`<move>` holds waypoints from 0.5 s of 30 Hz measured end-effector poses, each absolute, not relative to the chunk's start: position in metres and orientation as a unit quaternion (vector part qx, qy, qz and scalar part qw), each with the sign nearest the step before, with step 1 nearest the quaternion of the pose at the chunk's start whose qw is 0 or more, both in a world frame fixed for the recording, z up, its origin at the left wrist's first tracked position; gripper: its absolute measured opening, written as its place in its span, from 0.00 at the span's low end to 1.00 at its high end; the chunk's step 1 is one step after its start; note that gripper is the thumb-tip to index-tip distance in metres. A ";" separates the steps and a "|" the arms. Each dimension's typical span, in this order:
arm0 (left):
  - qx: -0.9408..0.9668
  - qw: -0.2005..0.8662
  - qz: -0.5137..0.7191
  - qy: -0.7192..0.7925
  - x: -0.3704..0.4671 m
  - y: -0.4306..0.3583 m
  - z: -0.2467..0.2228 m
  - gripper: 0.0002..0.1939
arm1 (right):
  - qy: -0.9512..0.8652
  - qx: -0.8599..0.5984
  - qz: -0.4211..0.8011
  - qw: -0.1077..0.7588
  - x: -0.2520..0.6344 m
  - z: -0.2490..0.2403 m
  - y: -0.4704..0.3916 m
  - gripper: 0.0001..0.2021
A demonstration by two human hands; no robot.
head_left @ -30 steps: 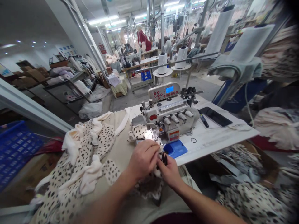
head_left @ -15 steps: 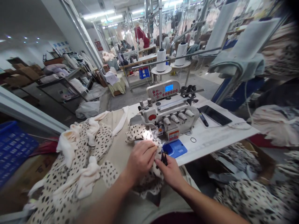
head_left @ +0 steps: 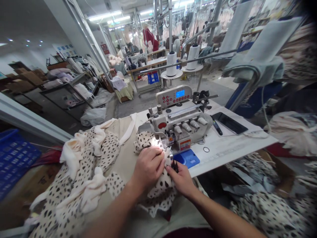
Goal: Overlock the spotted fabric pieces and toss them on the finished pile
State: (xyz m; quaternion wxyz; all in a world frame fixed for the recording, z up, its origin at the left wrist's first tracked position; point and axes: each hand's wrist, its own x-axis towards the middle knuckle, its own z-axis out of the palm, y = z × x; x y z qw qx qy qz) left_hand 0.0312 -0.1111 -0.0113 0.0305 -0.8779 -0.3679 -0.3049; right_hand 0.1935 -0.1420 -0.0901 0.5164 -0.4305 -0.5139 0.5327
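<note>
Left fingers [head_left: 156, 162] atop spotted fabric [head_left: 162, 182]

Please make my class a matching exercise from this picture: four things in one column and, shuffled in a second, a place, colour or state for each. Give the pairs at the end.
Column one
1. left hand
2. right hand
3. phone
4. basket

Column two
A. lies flat on the white tabletop, beside the sewing machine
B. holds a dark, pointed tool
C. blue, at the picture's left edge
D. rests on spotted cloth, no tool showing in it

Right pairs: 1-D, 2-B, 3-A, 4-C
</note>
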 end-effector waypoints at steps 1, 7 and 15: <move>-0.877 0.031 -0.304 -0.372 0.032 -0.111 -0.011 0.10 | -0.511 -0.431 0.535 0.516 0.195 -0.091 -0.141 0.15; -0.870 0.034 -0.295 -0.394 0.036 -0.109 -0.008 0.11 | -0.445 -0.427 0.572 0.541 0.200 -0.098 -0.136 0.18; -0.856 0.034 -0.278 -0.434 0.036 -0.107 -0.007 0.12 | -0.431 -0.421 0.575 0.553 0.205 -0.100 -0.131 0.20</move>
